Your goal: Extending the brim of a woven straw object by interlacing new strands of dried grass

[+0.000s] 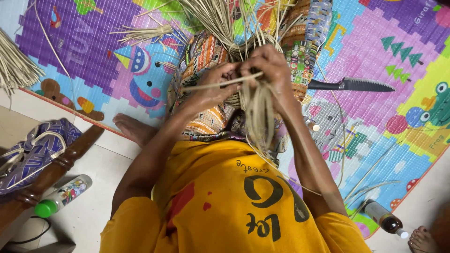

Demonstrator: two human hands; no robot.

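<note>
Sitting on a bright play mat [375, 61], seen from above: a person in a yellow shirt [225, 201] with a patterned cloth [206, 61] across the lap.

Item, dried straw strips [258, 107]: a pale bundle held up in front of the chest, over the lap. Its long axis runs roughly up and down the picture; the loose upper ends fan out toward the top edge, the lower ends hang down toward the shirt. One single strip crosses the bundle sideways, between the two hands.

Item, left hand [218, 84]: fingers curled narrowly, pinching the crosswise strip at the left of the bundle.

Item, right hand [269, 65]: fingers closed around the bundle near its top, knuckles facing the camera, touching the left hand's fingertips.

Item, knife [351, 85]: black handle, serrated blade, lying flat on the mat to the right of the hands, tip pointing right, well apart from the bundle.

Item, more straw [16, 65]: a second sheaf at the far left edge of the mat; a small tied tuft lies near the top, left of centre.

Containers: a plastic bottle with green cap [61, 194], lying on its side on the pale floor at lower left, contents not discernible; a small dark bottle with white cap [384, 219], lying at the mat's lower right edge, holding dark liquid; a purple woven bag [33, 152] at left, resting against a turned wooden chair leg [56, 168], contents hidden.

Item, bare foot [133, 129]: showing at the mat's edge, left of the lap.
</note>
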